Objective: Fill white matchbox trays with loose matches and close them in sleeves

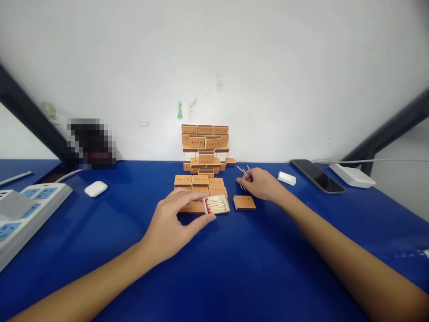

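Note:
My left hand (172, 221) grips an inner matchbox tray (217, 204) between thumb and fingers. Red-tipped matches lie side by side in it. To the right, my right hand (257, 183) has its fingertips pinched together over a few loose matches (243, 170) on the table; the fingers partly cover them. A closed matchbox (244, 202) lies just in front of that hand. Behind my left hand, several orange matchboxes (200, 180) are laid flat in rows, partly hidden by the fingers. Farther back, a stepped stack of matchboxes (205, 143) rises against the wall.
On the blue table (221, 277), a small white box (286, 178), a phone (317, 175) and a white device (351, 175) with a cable lie at the right. A white earbud case (96, 188) and a power strip (40, 201) are at the left. One matchbox (230, 161) lies beside the stack.

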Available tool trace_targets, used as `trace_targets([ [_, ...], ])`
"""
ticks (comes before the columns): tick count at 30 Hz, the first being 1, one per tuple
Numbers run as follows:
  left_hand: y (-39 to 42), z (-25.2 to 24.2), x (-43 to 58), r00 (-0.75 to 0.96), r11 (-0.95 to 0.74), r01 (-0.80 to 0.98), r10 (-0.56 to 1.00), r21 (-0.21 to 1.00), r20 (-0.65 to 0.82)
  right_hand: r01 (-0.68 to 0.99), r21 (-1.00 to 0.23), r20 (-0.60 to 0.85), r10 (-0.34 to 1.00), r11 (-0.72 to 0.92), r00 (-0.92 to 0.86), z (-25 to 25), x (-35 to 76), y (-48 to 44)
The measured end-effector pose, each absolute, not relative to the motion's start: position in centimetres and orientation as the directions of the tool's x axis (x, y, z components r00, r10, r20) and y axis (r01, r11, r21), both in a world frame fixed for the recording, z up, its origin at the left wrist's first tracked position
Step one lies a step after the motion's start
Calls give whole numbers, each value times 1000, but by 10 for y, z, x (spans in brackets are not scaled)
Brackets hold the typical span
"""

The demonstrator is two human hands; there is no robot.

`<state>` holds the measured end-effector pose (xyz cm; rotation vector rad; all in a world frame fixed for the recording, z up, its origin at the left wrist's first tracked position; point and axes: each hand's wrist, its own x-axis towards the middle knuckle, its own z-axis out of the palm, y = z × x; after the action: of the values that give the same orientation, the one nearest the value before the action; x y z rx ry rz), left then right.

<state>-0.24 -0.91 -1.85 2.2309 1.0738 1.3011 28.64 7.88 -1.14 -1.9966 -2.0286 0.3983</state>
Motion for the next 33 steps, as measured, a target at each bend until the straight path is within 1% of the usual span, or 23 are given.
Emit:
trace_targets([
  [7,-10,-19,-3,296,-651,434,756,623,584,924,-383,-2,1000,13,-15,-13,286,80],
  [12,-10,-18,-3,295,-653,432,755,623,586,914,-400,-8,997,66,-75,-11,287,79],
  [14,-10,-18,-3,295,-649,430,758,627,582,903,-418,11,995,95,-100,-9,286,76],
  [16,-11,-17,-3,295,-646,428,761,632,578,892,-435,61,992,126,-110,-6,284,72],
  [18,-11,-17,-3,294,-646,426,761,633,578,860,-483,140,984,167,-112,-3,278,65],
  [19,-11,-17,-3,295,-647,425,761,633,578,826,-529,181,977,195,-115,0,274,60],
  [22,-10,-17,-3,294,-647,420,761,636,579,644,-708,267,954,290,-136,5,258,45],
  [23,-10,-17,-3,294,-646,419,761,638,579,585,-749,281,949,309,-142,7,254,39],
  [25,-10,-17,-3,293,-647,417,761,638,579,516,-789,307,942,333,-139,10,245,30],
  [27,-10,-16,-3,294,-649,418,759,636,581,513,-781,333,932,357,-141,13,240,22],
  [31,-10,-16,-3,297,-642,419,765,642,572,559,-694,422,885,454,-195,18,238,14],
  [33,-9,-17,-3,300,-638,418,769,646,565,559,-687,436,879,463,-193,19,239,12],
])
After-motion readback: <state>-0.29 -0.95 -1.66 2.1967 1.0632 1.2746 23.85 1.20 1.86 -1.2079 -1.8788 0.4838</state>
